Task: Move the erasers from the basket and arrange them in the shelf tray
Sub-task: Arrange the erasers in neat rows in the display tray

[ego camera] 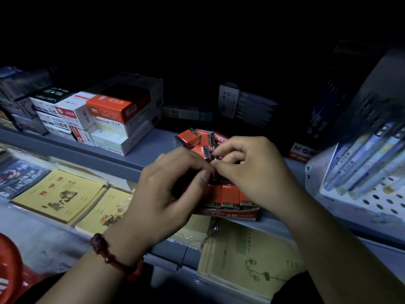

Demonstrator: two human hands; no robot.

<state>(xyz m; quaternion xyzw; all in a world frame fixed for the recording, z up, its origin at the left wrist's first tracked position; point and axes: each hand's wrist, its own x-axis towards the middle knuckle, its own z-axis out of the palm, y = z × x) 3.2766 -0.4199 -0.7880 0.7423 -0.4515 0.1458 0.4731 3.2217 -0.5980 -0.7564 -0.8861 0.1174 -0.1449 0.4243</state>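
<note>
While both are meeting at the centre of the frame, the left hand (pixel 171 185) and right hand (pixel 252 170) are pinching one eraser (pixel 206 152) between curled fingertips, just above the red tray (pixel 237 214) that is sitting at the front edge of the shelf (pixel 140 154). A neat row (pixel 228 197) is standing in the tray's front, while loose erasers (pixel 195 137) are heaping up behind. The red basket (pixel 8 266) is showing at lower left. A slipping pinch could be dropping the eraser onto the notebooks (pixel 59 194) below, and a nudging wrist could be toppling the heap or pushing the tray off the edge.
</note>
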